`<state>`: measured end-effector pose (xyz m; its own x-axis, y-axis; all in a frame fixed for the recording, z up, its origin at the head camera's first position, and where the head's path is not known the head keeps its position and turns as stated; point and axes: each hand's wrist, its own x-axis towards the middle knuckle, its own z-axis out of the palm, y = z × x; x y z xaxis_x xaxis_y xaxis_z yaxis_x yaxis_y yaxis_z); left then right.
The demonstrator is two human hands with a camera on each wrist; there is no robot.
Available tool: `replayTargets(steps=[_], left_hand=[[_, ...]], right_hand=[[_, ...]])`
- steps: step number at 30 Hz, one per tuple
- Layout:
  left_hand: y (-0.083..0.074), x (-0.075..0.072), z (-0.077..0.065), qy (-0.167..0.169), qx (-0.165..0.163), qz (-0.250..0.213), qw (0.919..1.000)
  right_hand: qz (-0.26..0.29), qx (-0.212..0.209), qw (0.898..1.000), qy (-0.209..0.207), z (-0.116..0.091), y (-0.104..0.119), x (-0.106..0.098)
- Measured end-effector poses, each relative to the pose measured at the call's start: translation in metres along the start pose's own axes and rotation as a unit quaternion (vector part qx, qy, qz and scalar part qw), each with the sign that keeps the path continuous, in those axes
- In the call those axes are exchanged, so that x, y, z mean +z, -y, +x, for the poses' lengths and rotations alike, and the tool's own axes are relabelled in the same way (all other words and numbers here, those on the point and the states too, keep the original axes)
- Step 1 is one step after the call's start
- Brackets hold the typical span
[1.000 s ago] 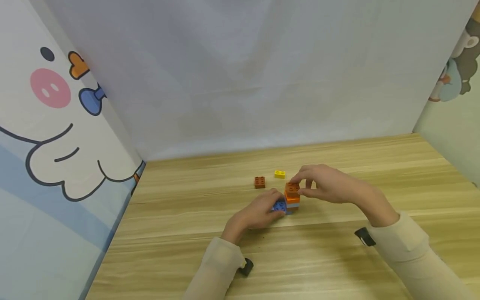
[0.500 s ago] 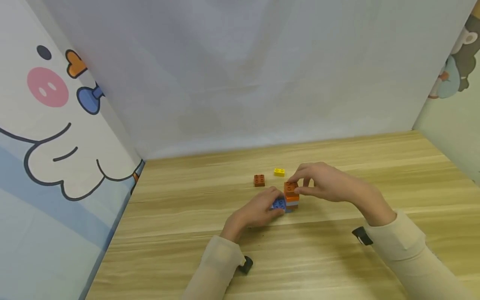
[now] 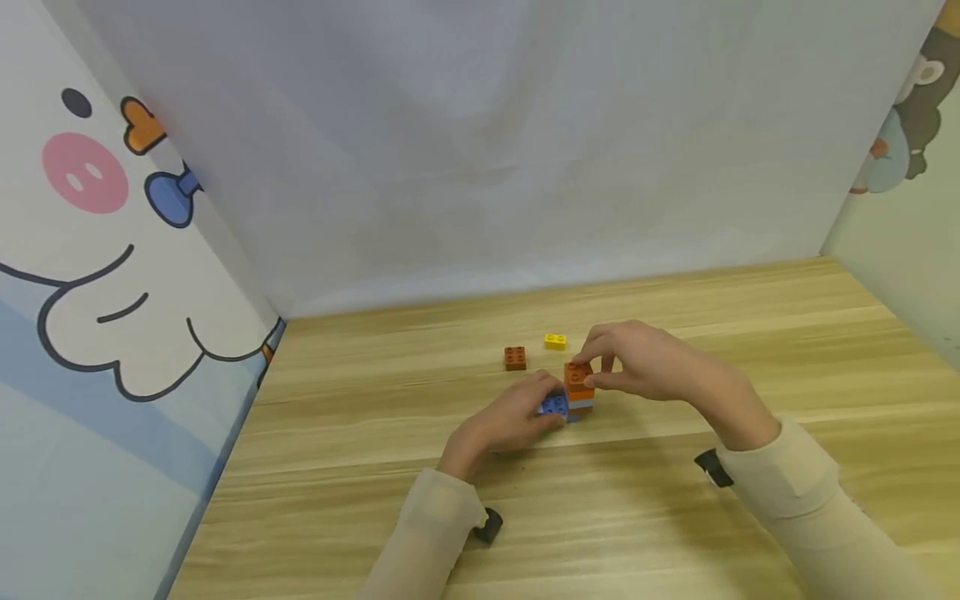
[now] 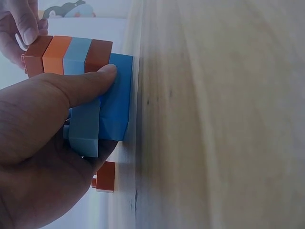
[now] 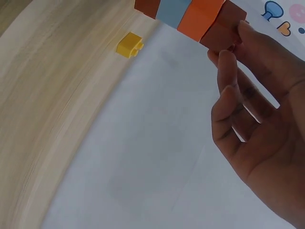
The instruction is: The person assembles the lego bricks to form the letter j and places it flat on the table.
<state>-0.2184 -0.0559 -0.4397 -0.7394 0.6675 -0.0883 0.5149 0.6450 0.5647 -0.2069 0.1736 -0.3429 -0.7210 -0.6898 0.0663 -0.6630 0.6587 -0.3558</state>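
Note:
A stack of toy building bricks rises from a flat blue brick [image 4: 119,93] low over the wooden table. From the bottom it runs brown [image 4: 99,53], light blue [image 4: 77,56], orange [image 5: 201,19], then brown [image 5: 224,26] on top. Beside the stack, a grey-blue brick [image 4: 84,131] also sits on the blue one. My left hand [image 3: 513,414] grips the blue base, its thumb lying along the near side and its fingers mostly hidden behind. With thumb and fingertips, my right hand [image 3: 648,362] pinches the top brown brick.
Behind the hands, a loose brown brick [image 3: 514,358] and a small yellow brick [image 3: 555,342] lie on the wooden table [image 3: 375,392]. A pale cloth backdrop [image 3: 480,183] borders the table's far edge, and a cartoon-printed panel [image 3: 82,275] stands at the left.
The head view has shifted slightly, so everything appears a little further left and up. Both hands keep their hold, and the bricks stay in the same arrangement.

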Motion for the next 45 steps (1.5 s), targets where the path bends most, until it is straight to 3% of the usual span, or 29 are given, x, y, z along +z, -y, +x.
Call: replayTargets(steps=[15, 23, 34, 45], left_hand=[[0.0008, -0.0009, 0.0012, -0.003, 0.004, -0.005, 1.0000], [0.0014, -0.0026, 0.0006, 0.000, 0.011, -0.005, 0.9999], [0.0003, -0.0025, -0.0020, 0.003, 0.016, -0.008, 0.9998], [-0.0036, -0.0037, -0.0014, -0.005, 0.024, -0.007, 0.9997]], right_hand=[[-0.002, 0.034, 0.999, 0.012, -0.0004, 0.0049, -0.0012], [0.003, 0.019, 1.000, 0.002, 0.0000, 0.0048, -0.0006], [0.014, 0.031, 0.999, 0.015, 0.0008, 0.0040, 0.0005], [0.026, 0.018, 0.999, 0.024, 0.0045, -0.0008, -0.0029]])
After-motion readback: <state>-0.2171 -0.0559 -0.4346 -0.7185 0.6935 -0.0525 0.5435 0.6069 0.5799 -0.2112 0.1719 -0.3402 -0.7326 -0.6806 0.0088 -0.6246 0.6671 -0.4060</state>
